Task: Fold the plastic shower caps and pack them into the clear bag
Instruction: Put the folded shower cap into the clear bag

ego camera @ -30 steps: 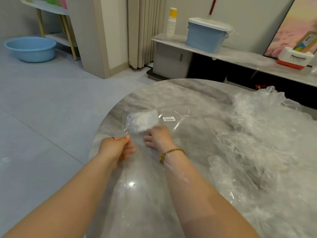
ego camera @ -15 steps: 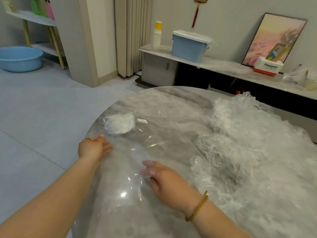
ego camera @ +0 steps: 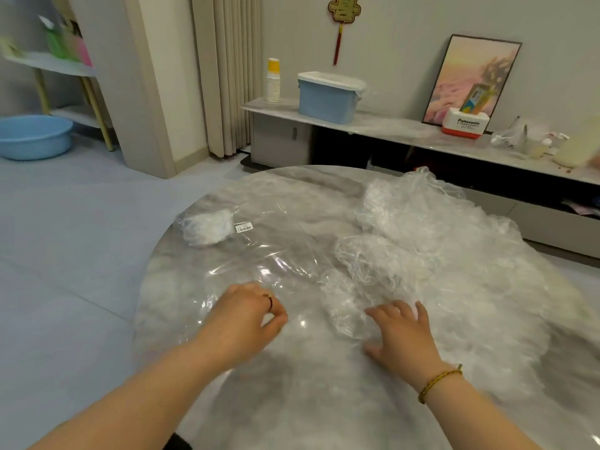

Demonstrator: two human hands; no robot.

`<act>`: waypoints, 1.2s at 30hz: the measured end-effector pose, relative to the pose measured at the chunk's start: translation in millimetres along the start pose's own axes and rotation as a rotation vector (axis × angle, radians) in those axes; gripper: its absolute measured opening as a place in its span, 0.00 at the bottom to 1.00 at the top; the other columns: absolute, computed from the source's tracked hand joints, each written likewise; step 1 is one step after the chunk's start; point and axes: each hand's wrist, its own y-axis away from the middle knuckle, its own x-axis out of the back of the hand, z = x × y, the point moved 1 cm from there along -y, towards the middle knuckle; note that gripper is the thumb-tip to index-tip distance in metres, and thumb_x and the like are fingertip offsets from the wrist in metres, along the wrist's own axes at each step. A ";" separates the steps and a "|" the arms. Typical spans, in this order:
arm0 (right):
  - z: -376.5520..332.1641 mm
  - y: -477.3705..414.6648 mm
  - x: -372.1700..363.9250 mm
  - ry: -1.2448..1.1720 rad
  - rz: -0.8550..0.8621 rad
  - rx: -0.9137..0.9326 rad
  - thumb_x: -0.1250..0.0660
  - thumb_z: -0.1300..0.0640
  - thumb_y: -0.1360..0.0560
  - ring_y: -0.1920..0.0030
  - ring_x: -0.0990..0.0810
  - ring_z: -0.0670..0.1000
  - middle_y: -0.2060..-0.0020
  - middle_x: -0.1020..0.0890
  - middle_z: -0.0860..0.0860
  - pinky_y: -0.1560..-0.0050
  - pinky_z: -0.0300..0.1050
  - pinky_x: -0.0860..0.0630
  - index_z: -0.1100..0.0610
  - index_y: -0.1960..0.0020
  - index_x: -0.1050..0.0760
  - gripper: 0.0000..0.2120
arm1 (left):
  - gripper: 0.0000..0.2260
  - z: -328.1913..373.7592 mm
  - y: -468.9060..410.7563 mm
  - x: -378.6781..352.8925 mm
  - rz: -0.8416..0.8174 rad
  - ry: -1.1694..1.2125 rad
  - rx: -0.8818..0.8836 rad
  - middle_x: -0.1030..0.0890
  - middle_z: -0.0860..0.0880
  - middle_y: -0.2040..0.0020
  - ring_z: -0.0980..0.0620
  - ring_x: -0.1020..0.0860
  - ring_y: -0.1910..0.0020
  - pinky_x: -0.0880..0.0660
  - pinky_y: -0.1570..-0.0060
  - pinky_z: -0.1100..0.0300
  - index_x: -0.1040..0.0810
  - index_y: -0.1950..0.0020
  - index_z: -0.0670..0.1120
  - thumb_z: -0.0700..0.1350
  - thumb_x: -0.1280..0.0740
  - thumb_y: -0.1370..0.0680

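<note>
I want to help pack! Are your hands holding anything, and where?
Right hand lies open, touching a loose shower cap. Left hand curls over the clear bag; a pinch cannot be told.

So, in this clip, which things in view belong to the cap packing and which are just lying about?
Job in hand: clear bag, folded cap inside it, pile of loose shower caps, left hand, right hand.
Lying about: blue basin, blue lidded box, stack of cups, Panasonic box, framed picture.
</note>
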 end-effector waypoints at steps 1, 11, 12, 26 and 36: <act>-2.2 -1.3 -1.4 0.011 0.029 -0.002 0.41 0.46 0.23 0.27 0.47 0.50 0.30 0.36 0.45 0.28 0.55 0.62 0.47 0.28 0.40 0.24 | 0.15 9.2 6.3 -6.6 -0.052 -0.122 -0.073 0.22 0.65 0.69 0.65 0.25 0.68 0.33 0.58 0.75 0.19 0.70 0.58 0.53 0.43 0.29; 12.0 -12.2 6.9 -0.326 0.491 -0.032 0.34 0.62 0.26 0.43 0.24 0.58 0.53 0.17 0.54 0.34 0.55 0.40 0.59 0.51 0.18 0.07 | 0.18 2.1 11.5 -37.8 -0.293 -0.475 -0.125 0.22 0.54 0.44 0.55 0.23 0.47 0.29 0.50 0.67 0.21 0.42 0.49 0.56 0.31 0.28; 17.1 -10.2 8.7 -0.412 0.573 -0.041 0.32 0.65 0.28 0.49 0.20 0.61 0.58 0.16 0.57 0.41 0.55 0.33 0.61 0.55 0.17 0.05 | 0.17 -1.0 10.7 -44.3 -0.315 -0.523 -0.142 0.27 0.53 0.37 0.53 0.27 0.40 0.34 0.43 0.64 0.28 0.34 0.48 0.51 0.39 0.22; 10.4 72.5 -31.5 -0.416 0.781 0.488 0.51 0.50 0.19 0.42 0.30 0.51 0.43 0.25 0.45 0.37 0.38 0.38 0.49 0.45 0.30 0.13 | 0.19 32.9 26.0 -64.4 0.164 -0.239 -0.463 0.25 0.50 0.45 0.52 0.31 0.48 0.37 0.44 0.59 0.25 0.48 0.48 0.54 0.38 0.36; 24.6 79.4 -56.9 -0.213 0.560 0.328 0.44 0.56 0.38 0.41 0.32 0.50 0.48 0.18 0.50 0.31 0.42 0.50 0.51 0.42 0.33 0.24 | 0.19 15.4 21.8 -71.3 0.108 -0.312 -0.507 0.19 0.59 0.66 0.58 0.32 0.57 0.32 0.56 0.70 0.15 0.62 0.50 0.36 0.35 0.48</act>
